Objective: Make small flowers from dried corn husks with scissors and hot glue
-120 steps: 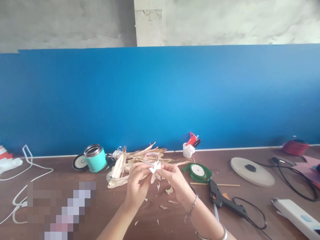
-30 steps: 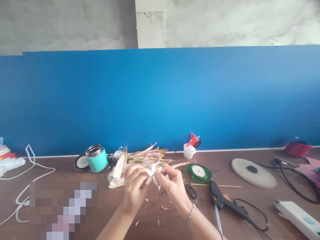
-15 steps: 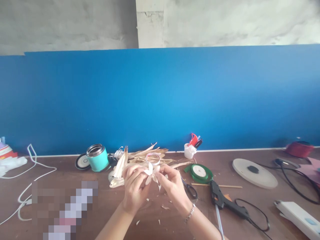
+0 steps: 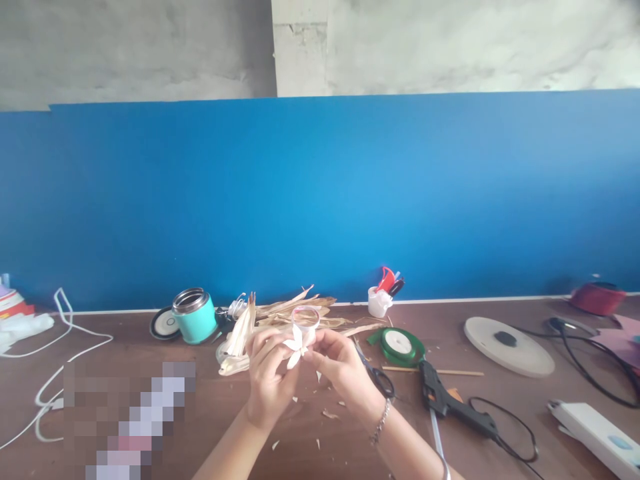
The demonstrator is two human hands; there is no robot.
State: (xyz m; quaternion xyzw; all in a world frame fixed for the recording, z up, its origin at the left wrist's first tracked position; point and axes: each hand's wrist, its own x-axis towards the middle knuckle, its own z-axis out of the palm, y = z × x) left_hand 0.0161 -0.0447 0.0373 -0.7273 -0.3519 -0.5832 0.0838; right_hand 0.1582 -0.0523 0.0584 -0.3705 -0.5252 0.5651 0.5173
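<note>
Above the brown table, my left hand and my right hand meet, both pinching a small cream flower made of husk petals. The fingers of each hand are closed on it. Just behind the flower stands a clear tape ring. A heap of dried corn husks lies beyond my hands. Small husk scraps litter the table under my wrists.
A teal steel-rimmed jar with its lid sits to the left. On the right are scissors, a green ribbon spool, a black glue gun, a white cup of pens, a white disc, a power strip. White cable at left.
My hands have turned the husk flower and shifted it slightly left and up, closer to the tape ring. My right hand has moved in nearer to the left one.
</note>
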